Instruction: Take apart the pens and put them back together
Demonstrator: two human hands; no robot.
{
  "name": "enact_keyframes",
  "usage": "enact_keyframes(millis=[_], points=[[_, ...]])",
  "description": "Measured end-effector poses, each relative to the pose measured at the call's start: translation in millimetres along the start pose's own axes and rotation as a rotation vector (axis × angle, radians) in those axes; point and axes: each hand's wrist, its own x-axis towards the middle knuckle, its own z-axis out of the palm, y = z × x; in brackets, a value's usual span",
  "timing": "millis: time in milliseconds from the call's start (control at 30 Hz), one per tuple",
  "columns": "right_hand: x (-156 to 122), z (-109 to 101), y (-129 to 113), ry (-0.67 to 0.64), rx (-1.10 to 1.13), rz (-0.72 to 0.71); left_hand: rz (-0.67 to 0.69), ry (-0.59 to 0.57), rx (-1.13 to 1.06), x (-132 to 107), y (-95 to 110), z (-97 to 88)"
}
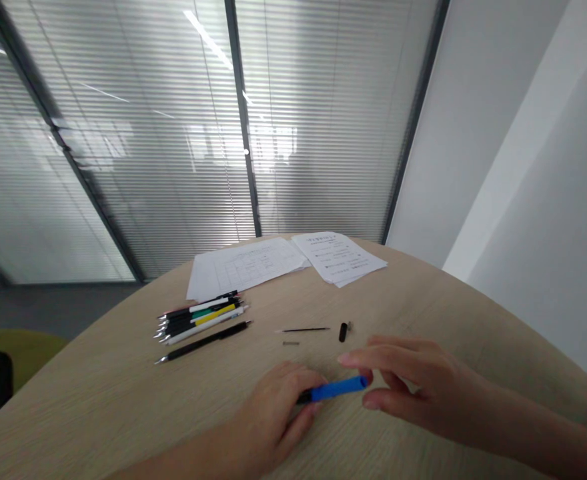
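My left hand [286, 407] is closed around the black end of a blue pen barrel [339, 388], which points to the right. The barrel's right end looks open and hollow. Just beyond that end is my right hand [408, 380], its thumb and fingers apart; whether a fingertip touches the barrel I cannot tell. On the table past the hands lie a thin dark pen refill [303, 329], a small spring [291, 343] and a short black cap-like part [343, 332]. A tiny metallic piece [350, 327] sits beside that black part.
To the left several pens [198, 319] lie in a bunch, with a black pen [203, 341] nearer me. Printed sheets [243, 267] spread at the far side of the round wooden table [123, 387]. A green chair [28, 360] stands at the left.
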Motion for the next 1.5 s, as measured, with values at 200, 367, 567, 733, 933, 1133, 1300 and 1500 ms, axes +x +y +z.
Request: enact_keyframes(millis=[200, 367, 567, 733, 933, 1133, 1300, 1500], points=[[2, -3, 11, 0.087, 0.075, 0.045, -0.180, 0.028, -0.101, -3, -5, 2.9], [8, -1, 43, 0.256, -0.031, 0.286, -0.337, 0.161, -0.330, 1, -13, 3.1], [9, 17, 94, 0.252, -0.083, 0.458, -0.426, 0.328, -0.451, 8, -29, -4.9], [5, 29, 110, 0.161, -0.103, 0.443, -0.464, 0.368, -0.469, 12, -34, -7.5], [18, 24, 98, 0.196, -0.166, 0.238, -0.479, 0.388, -0.494, 14, -35, -5.8], [51, 45, 62, -0.069, -0.617, -0.022, -0.469, 0.399, -0.456, 13, -36, -5.7], [77, 68, 48, -0.290, -0.773, 0.017, -0.470, 0.361, -0.367, 13, -31, -8.8], [90, 81, 51, -0.292, -0.728, 0.059, -0.466, 0.303, -0.273, 11, -30, -9.0]])
